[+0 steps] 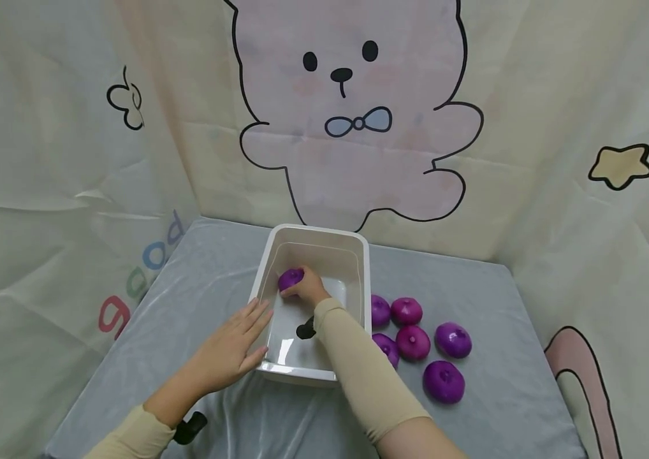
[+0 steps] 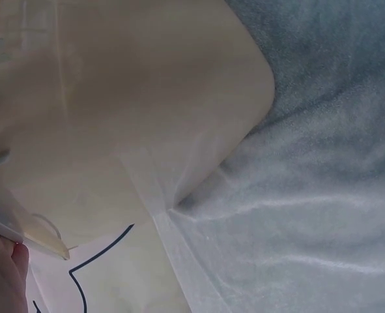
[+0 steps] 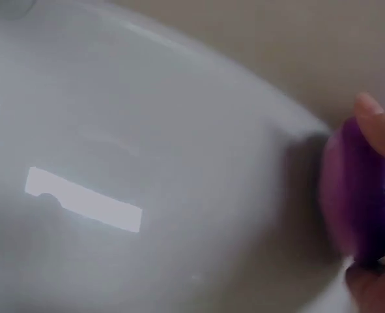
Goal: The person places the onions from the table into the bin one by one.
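A grey cloth [image 1: 491,408] covers the table, with a cartoon-printed backdrop [image 1: 353,127] behind. On it stands a white bin [image 1: 366,280]. The left hand [image 1: 229,347] lies flat against the bin's near left wall, fingers straight and together, holding nothing. The right hand [image 1: 308,288] reaches inside the bin, fingers curled around a purple onion [image 1: 291,278] low near the bin's left inner wall; the right wrist view shows the fingertips [image 3: 374,127] wrapped over it. Six more onions [image 1: 413,342] lie on the cloth just right of the bin.
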`<state>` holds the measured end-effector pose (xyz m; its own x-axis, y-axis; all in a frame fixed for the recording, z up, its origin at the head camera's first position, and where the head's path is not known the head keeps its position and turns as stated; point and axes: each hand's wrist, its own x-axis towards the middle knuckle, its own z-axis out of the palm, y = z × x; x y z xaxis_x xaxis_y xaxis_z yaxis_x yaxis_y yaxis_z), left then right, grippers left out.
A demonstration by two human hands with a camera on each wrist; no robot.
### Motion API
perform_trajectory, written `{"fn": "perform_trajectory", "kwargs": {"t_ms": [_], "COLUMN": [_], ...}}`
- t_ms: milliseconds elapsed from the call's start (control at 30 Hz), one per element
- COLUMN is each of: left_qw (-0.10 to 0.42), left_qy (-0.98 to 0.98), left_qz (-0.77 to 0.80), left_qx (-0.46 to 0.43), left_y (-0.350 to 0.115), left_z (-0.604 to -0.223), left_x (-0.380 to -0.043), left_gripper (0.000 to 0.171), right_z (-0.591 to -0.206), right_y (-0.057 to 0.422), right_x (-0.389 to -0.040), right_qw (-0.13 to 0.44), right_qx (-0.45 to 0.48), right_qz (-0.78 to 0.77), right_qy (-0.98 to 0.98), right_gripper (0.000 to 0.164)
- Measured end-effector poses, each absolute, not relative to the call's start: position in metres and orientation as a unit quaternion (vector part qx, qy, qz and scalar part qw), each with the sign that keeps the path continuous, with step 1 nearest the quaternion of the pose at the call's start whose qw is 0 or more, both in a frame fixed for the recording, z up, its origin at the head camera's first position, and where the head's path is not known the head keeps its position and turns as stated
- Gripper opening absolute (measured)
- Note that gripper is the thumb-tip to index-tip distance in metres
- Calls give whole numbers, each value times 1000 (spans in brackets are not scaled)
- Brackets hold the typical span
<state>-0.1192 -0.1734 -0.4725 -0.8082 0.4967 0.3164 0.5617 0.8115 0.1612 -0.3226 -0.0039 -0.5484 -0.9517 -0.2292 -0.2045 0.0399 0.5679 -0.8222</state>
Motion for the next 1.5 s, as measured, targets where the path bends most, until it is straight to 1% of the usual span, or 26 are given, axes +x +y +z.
{"fn": "perform_trajectory", "kwargs": {"t_ms": [67, 167, 333, 400, 500, 633, 800, 933, 1100, 1267, 1500], "left_qw": [126, 117, 106, 106, 102, 102, 110, 118, 122, 124, 129], "left_qy": [-943, -945, -950, -950, -950, -951, -947, -943, -942, -941, -937], "left_qz": [-127, -134, -139, -139, -142, -144, -151, -150, -150, -153, -157], "left_qx": [-280, -274, -260, -259, -257, -254, -262, -271, -274, -276, -283], "left_y": [-171, -169, -169, -169, -168, -168, -167, -166, -166, -165, -165], "left_z": [-473, -472, -471, -472, -472, -472, -470, -470, -470, -470, -472], "left_x": [-120, -120, -120, -120, -120, -120, -119, -119, -118, -118, -120], "left_gripper": [63, 63, 64, 64, 64, 62, 61, 61, 60, 62, 61], "right_z": [-537, -507, -447, -427, -403, -385, -388, -405, -431, -447, -477], "right_y": [-1, 3, 18, 30, 54, 94, 154, 205, 260, 299, 338], "right_x": [-321, -319, -313, -309, -301, -289, -277, -271, -262, -248, -235], "right_qw": [144, 150, 187, 193, 185, 145, 89, 72, 54, 31, 43], "right_qx": [-49, -57, -112, -131, -136, -121, -88, -49, -5, 40, 86], "right_qz": [-453, -446, -434, -438, -476, -534, -562, -550, -544, -543, -550], "right_qy": [878, 881, 874, 868, 849, 824, 818, 830, 837, 838, 830], "right_gripper": [94, 92, 88, 87, 84, 80, 75, 74, 78, 81, 84]}}
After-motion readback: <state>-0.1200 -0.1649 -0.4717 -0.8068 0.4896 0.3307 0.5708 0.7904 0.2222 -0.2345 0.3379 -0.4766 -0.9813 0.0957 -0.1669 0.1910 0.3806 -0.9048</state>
